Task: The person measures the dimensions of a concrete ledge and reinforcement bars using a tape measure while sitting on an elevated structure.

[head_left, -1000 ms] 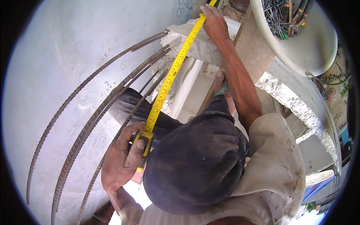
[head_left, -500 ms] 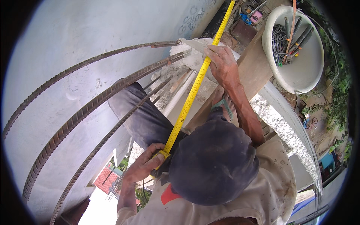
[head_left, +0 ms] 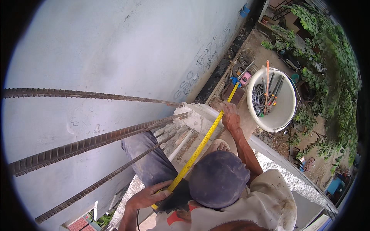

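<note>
A yellow tape measure blade runs diagonally from lower left to upper right, passing over broken concrete. My left hand is closed around the lower end, where the tape's case is mostly hidden beneath the fingers. Farther up, my right hand grips the blade, and a length of tape extends past it. Between my arms is a bent leg in dark trousers. Left of the tape, another trousered leg reaches in beside the rough concrete end.
Several ribbed steel bars project left from the concrete, along a pale wall. A white bucket with nails and hand tools stands at the upper right, near a wooden board. Leafy plants grow beyond, with a drop to the ground below.
The view has shifted, showing more wall and plants. My hands and the bucket sit lower in the picture. Both hands still hold the tape, and more scattered items show near its far end.
</note>
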Motion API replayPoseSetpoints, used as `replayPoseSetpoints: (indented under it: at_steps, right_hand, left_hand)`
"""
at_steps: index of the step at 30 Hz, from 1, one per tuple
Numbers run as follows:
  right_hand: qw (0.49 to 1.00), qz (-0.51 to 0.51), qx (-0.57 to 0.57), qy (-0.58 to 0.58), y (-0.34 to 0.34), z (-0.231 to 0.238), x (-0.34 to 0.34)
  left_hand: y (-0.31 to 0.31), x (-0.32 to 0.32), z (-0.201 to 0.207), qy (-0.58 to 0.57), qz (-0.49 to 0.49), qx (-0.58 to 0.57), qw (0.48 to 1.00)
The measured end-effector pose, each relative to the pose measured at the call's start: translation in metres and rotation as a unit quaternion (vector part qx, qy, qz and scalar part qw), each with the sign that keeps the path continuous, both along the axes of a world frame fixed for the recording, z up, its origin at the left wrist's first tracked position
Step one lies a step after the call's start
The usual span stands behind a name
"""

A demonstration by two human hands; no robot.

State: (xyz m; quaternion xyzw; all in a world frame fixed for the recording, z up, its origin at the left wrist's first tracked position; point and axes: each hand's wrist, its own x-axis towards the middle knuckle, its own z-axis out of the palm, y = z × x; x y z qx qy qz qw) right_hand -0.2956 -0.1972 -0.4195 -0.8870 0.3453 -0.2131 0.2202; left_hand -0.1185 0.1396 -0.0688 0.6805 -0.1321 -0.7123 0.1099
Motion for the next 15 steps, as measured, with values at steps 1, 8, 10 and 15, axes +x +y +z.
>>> replayPoseSetpoints:
  at_steps: [1,8,10,15]
  right_hand:
    - [1.0,0.008,-0.018,0.017,-0.002,0.0,-0.011]
    - [0.999,0.0,0.009,0.034,0.017,-0.018,0.008]
    - [0.999,0.009,0.01,0.042,0.015,-0.014,0.007]
    - [0.997,0.004,0.011,0.072,0.015,-0.02,0.006]
  left_hand:
    - [-0.003,0.003,-0.01,0.025,-0.001,-0.001,1.0]
    - [0.006,0.002,-0.012,-0.019,0.011,-0.011,1.0]
    - [0.003,0.0,-0.008,-0.013,0.023,-0.017,1.0]
    - [0.021,0.001,-0.029,-0.018,-0.002,-0.12,0.993]
